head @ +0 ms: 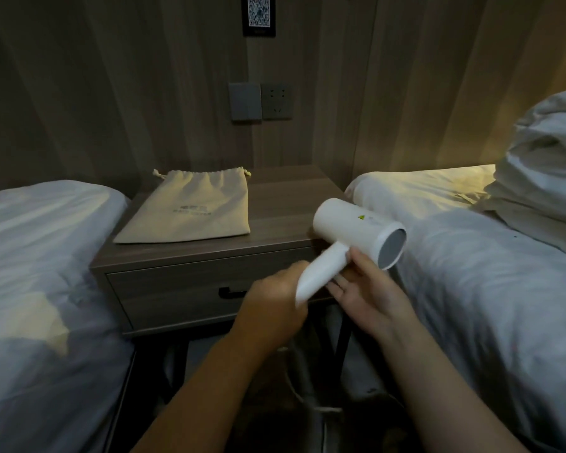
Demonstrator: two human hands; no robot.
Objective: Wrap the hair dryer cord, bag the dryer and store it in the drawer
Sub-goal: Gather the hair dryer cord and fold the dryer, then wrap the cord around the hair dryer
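- Landmark: the nightstand [275, 204], standing between two beds against the wall.
- Left of it, the left bed [40, 256] presses close against its side, so there is no spare room to swing an elbow or cord that way.
- On the nightstand's top, toward its left half, the drawstring bag [190, 207] lies flat with its gathered mouth toward the wall; the right half of the top is bare wood, a good place to set the dryer down.
- In its front, the drawer [190, 289] is closed, its dark handle [231, 292] partly hidden behind the left hand.
- The left hand [275, 299] is blurred in front of the drawer, fingers curled together near the tip of the dryer's handle; whether they pinch the cord, I cannot tell.
- The hair dryer [356, 230] is held in the air just off the nightstand's front right corner, barrel pointing right.
- The right hand [370, 289] supports the dryer's handle from behind, fingers apart and loosely extended.
- The cord [291, 380] seems to hang faintly below the hands, toward the floor in front of the nightstand.
- Judgement: wrapping has barely begun; firm the right hand's hold, then lay even, snug loops with the left.
- Right of the nightstand, the right bed [487, 273] crowds close; the open room lies in the aisle in front.
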